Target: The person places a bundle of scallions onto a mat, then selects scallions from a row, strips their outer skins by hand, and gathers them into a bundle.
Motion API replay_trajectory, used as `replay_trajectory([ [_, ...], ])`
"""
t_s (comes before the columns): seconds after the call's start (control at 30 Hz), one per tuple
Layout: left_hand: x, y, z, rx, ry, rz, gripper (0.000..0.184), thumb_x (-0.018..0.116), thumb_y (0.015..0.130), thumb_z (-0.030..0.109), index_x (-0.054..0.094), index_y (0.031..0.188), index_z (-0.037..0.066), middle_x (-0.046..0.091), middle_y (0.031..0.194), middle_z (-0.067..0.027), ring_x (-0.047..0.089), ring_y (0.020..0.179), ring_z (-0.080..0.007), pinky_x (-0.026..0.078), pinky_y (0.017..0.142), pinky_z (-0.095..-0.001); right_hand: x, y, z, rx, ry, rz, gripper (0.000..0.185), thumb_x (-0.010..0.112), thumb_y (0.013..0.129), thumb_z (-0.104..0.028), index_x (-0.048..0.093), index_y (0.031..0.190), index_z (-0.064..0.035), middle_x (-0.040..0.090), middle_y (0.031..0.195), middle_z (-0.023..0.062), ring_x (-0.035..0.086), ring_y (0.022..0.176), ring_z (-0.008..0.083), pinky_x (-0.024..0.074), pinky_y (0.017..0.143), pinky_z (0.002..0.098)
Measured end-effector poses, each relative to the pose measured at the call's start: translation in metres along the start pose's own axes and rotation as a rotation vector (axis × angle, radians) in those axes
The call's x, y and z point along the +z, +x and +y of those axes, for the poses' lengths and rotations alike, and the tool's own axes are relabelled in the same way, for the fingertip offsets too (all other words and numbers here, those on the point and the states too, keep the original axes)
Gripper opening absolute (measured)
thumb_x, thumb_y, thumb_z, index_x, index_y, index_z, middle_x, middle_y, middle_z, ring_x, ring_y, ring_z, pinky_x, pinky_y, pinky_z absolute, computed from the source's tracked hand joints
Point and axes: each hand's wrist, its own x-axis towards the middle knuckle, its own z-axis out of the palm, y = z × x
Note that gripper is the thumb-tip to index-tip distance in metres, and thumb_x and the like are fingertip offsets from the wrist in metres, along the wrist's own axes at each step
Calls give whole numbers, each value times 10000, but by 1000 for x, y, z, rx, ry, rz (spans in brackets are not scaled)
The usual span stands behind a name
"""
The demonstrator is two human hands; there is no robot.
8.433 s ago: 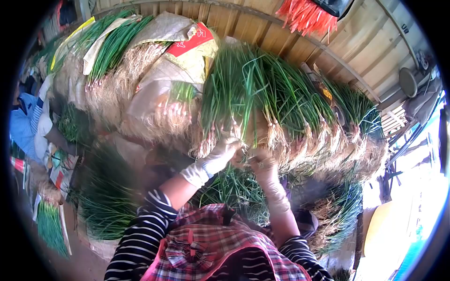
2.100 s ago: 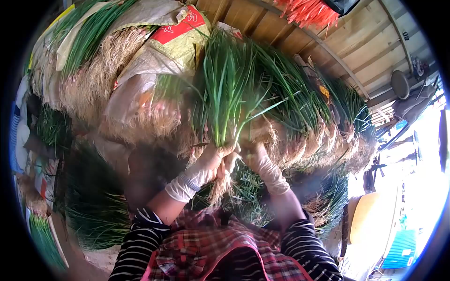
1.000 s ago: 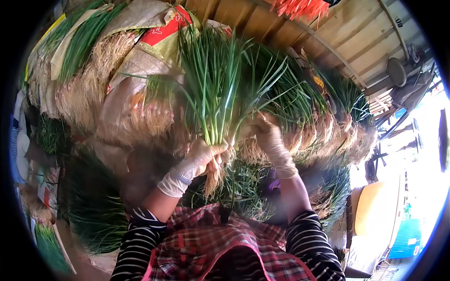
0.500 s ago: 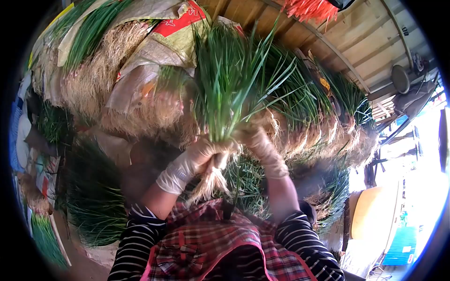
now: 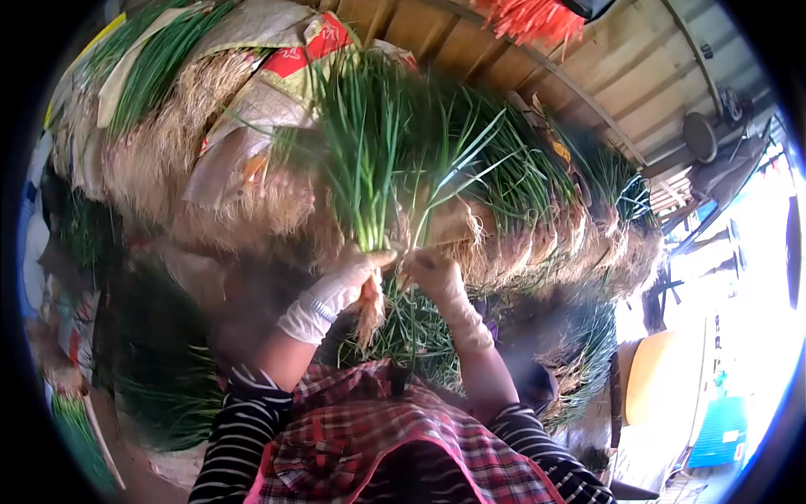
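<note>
My left hand (image 5: 346,275), in a pale glove, is wrapped round the lower stems of a bunch of green onions (image 5: 363,181). The leaves stand up from the fist and the pale roots (image 5: 370,315) hang below it. Close beside it on the right, my gloved right hand (image 5: 437,277) pinches a thin green onion (image 5: 430,202), its leaves fanning up and to the right. A small gap separates the two hands. Beneath them lies a heap of loose green onion leaves (image 5: 420,336).
Rows of rooted green onions (image 5: 537,185) line the back right. More bundles with thick roots (image 5: 159,172) lie at the back left, partly under sacks (image 5: 269,105). A dark green pile (image 5: 159,361) sits at the left; a blue crate (image 5: 719,433) stands far right.
The hands have moved apart slightly, and the right hand now holds a thin green onion away from the bunch. The bunch in the left hand has shifted a little left and looks slimmer.
</note>
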Motion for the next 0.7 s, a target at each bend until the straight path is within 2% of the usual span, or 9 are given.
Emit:
replay_trajectory([
  [0.03,6,0,-3,-56,34,4,188,662,776,145,584,898,25,614,718,-80,523,402,-109,411,325,-214,-3,-13,-19,56,10,-146,176,656,756,-156,648,906,-65,626,704,42,574,624,92,475,569,240],
  [0.23,20,1,-6,-8,-189,9,135,627,773,43,582,882,-23,625,699,-102,590,535,-146,437,395,-215,-35,21,-26,-523,-196,298,212,561,777,-18,556,982,-72,607,933,116,608,635,191,507,531,285],
  [0.3,20,-5,0,47,-172,-45,106,602,766,3,579,870,-6,622,708,-98,590,561,-144,463,457,-237,-32,36,-33,-553,-432,169,169,540,811,-91,544,977,-63,602,920,127,609,626,221,516,544,327],
  [0.37,12,-8,1,57,-127,-78,153,607,754,-2,558,896,29,618,759,-99,590,591,-134,463,476,-240,-29,32,-71,-278,-866,-352,207,499,856,-235,565,960,-69,612,866,110,604,643,235,516,606,378],
  [0.4,9,-8,-1,163,-120,-113,150,609,755,19,541,885,51,620,796,-97,602,613,-133,491,504,-244,-26,19,-55,-307,-600,-247,224,492,863,-247,578,965,-67,612,866,114,606,740,243,502,697,377],
  [0.47,12,-13,5,285,-160,-109,120,613,755,41,527,836,61,623,791,-99,608,622,-134,518,529,-251,-18,21,-34,-7,-774,-430,251,508,854,-279,580,937,-53,613,784,108,602,736,239,487,736,381],
  [0.6,-9,-23,49,395,-303,32,184,678,746,137,565,875,69,639,845,-81,596,603,-118,523,523,-269,-29,15,58,-794,-632,-253,250,532,855,-230,561,994,-24,604,761,121,593,615,231,497,677,386],
  [0.67,-26,-8,36,360,-422,-79,298,688,750,184,583,1005,73,640,856,-79,560,566,-106,503,558,-289,-59,34,34,-473,-393,129,271,563,837,-176,542,1029,14,600,807,125,591,612,208,500,658,365],
  [0.7,-19,-4,31,319,-467,-103,300,683,755,180,584,1016,74,641,852,-78,557,562,-106,501,552,-291,-84,28,-35,-7,26,235,279,574,826,-142,533,1040,32,597,841,129,592,629,190,499,655,347],
])
